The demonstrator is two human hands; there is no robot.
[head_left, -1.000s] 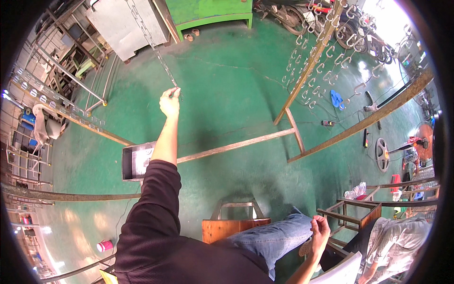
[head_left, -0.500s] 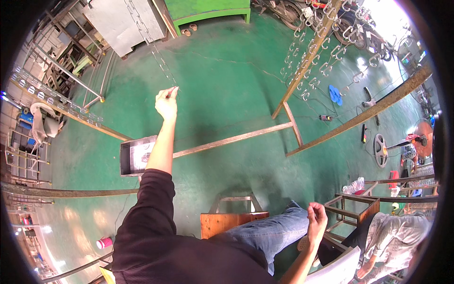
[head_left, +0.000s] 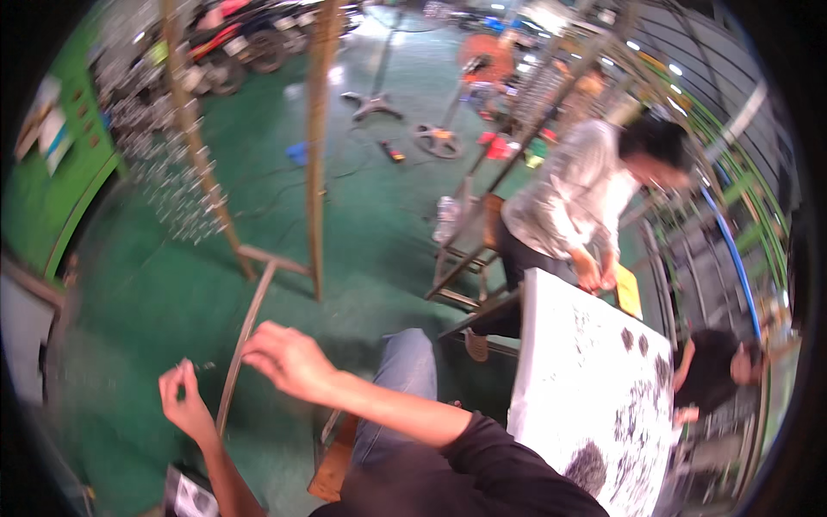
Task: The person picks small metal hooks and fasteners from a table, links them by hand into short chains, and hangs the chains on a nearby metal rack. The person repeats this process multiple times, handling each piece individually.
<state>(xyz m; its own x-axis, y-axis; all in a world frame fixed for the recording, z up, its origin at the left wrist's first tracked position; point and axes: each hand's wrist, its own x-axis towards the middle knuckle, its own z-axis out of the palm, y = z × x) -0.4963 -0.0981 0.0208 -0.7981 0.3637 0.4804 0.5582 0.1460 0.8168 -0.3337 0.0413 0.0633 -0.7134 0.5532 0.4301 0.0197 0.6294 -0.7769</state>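
Observation:
My left hand [head_left: 185,409] is raised at the lower left, thumb and finger pinched together. A tiny pale thing shows at its fingertips, blurred and too small to name. My right hand [head_left: 293,360] reaches across from the right, its fingers drawn together and pointing toward the left hand, a short gap away. Whatever its fingertips hold, if anything, cannot be made out. Below my left forearm stands a dark box [head_left: 177,491] with a pale sheet in it. A white-topped table [head_left: 551,362] on my right bears scattered piles of small dark parts [head_left: 588,468].
Behind the table a co-worker in a light shirt [head_left: 577,172] bends over their hands, near a yellow object [head_left: 629,291]. Another person in black [head_left: 713,369] is farther right. Metal posts [head_left: 319,155], hanging chains of hooks [head_left: 177,185] and a low bar [head_left: 245,340] stand ahead.
The view has swung to the right, bringing the white table into sight. My left hand has left the hanging chain, and my right hand has come up close to it.

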